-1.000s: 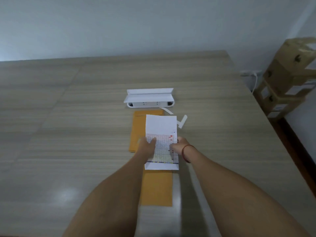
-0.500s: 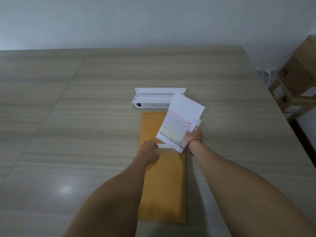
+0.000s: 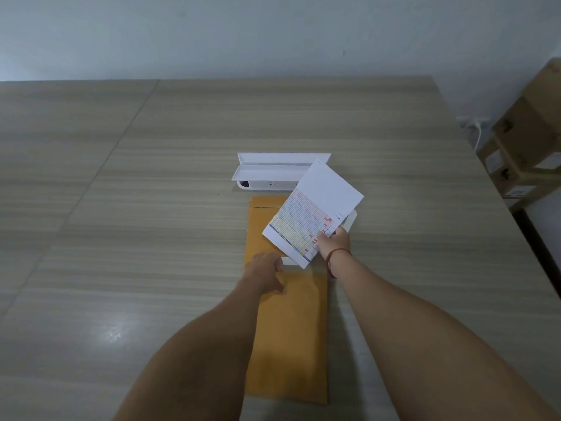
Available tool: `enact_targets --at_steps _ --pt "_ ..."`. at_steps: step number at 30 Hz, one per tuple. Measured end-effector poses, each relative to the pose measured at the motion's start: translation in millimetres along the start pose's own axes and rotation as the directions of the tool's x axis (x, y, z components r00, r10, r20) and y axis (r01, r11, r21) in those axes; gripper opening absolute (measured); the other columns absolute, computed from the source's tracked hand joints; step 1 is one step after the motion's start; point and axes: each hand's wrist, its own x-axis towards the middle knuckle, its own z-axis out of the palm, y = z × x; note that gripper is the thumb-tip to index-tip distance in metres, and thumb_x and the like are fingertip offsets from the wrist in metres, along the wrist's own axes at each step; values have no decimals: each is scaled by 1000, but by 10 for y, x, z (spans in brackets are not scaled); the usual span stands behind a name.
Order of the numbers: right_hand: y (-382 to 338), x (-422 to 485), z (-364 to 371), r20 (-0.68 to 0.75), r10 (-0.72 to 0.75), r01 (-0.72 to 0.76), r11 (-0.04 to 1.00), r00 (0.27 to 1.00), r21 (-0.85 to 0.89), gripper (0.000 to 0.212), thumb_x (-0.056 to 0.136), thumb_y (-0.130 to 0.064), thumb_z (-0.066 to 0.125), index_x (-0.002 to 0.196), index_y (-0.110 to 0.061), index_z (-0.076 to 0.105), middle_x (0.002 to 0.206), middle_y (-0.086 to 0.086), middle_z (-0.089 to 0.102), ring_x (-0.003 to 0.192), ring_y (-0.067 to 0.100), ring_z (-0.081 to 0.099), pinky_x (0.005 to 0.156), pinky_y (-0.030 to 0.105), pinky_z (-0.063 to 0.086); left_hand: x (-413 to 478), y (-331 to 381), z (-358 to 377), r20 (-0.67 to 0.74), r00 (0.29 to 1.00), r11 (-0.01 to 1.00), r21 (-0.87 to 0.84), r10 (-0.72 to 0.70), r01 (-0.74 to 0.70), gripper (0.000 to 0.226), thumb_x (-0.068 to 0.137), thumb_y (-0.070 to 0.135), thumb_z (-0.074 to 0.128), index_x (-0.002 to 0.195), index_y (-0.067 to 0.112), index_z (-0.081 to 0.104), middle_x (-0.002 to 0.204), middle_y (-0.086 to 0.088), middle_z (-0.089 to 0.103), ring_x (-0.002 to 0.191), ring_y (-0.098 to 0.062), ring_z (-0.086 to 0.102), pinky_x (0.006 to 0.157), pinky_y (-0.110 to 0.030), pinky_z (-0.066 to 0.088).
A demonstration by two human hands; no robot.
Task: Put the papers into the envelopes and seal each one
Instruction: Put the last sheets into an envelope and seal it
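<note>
My right hand (image 3: 333,242) grips a folded white paper (image 3: 315,208) printed with a coloured grid, held tilted above the table. Two orange-brown envelopes lie end to end below: a far envelope (image 3: 258,220) and a near envelope (image 3: 291,335). My left hand (image 3: 264,268) rests on the seam between them, fingertips touching a white edge (image 3: 288,261) that shows at the near envelope's mouth. Whether the left fingers pinch it I cannot tell.
A white open-lidded box (image 3: 273,171) sits just beyond the envelopes on the wood-grain table (image 3: 121,208). A small white strip (image 3: 350,220) lies right of the paper. Cardboard boxes (image 3: 528,141) stack off the table's right edge, near a wall socket.
Both hands held the paper flat over the envelopes; now only the right hand holds it, lifted and swung to the right. The left hand dropped onto the envelopes.
</note>
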Motion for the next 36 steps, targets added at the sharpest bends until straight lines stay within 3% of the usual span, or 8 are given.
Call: enact_targets --at_steps 6,12,16,23,26,30,34,36 --pt "79 -53 -5 71 -36 46 986 997 -160 33 97 -5 47 130 -5 53 134 9 58 121 28 57 98 36 49 13 -27 -18 -19 1000 977 -211 -17 13 34 65 14 84 71 26 53 81 8 50 80 -14 48 70 -27 44" --pt "76 -65 -66 119 -92 130 920 989 -369 31 99 -7 45 130 -4 50 136 12 56 123 29 55 95 33 47 26 -39 -5 -65 998 973 -229 -27 12 23 77 14 74 67 23 55 87 3 55 84 -15 53 78 -31 49" --pt "109 -61 -61 168 -116 180 881 979 -437 28 98 -7 44 124 -8 54 130 10 60 117 28 58 95 37 51 33 -8 28 -103 995 977 -212 -9 -14 6 83 15 71 83 11 67 92 2 56 86 -13 51 82 -30 48" --pt "199 -148 -96 279 -50 206 800 959 -564 31 96 -9 50 125 -8 57 128 8 61 116 28 59 86 31 51 38 2 27 -146 989 981 -190 7 -35 6 86 16 66 83 11 67 100 -4 65 90 -18 57 82 -30 49" --pt "170 -127 -99 282 -61 206 827 958 -522 30 93 -11 57 124 -9 57 126 8 63 114 27 61 92 34 51 41 -3 28 -135 990 982 -184 27 -52 7 87 16 65 85 10 67 102 -7 66 86 -16 54 79 -29 47" --pt "54 -104 -76 190 -101 174 889 977 -423 22 93 -12 58 115 -8 58 119 9 65 108 25 62 91 34 51 40 -4 19 -142 990 975 -218 17 -48 9 88 17 63 88 10 66 104 -6 64 98 -22 59 85 -33 49" --pt "106 -199 -114 220 -40 150 848 975 -508 22 92 -11 61 113 -6 58 119 11 65 109 26 61 81 29 49 40 -18 0 -164 986 968 -246 6 -47 10 88 15 62 90 7 67 106 -8 64 99 -23 59 87 -34 50" --pt "119 -214 -129 246 -23 152 839 969 -522 21 89 -12 64 110 -9 59 119 10 65 109 26 62 84 30 50 36 -38 -4 -156 987 973 -219 33 -67 9 87 12 61 90 6 67 105 -9 65 93 -21 57 84 -32 49"
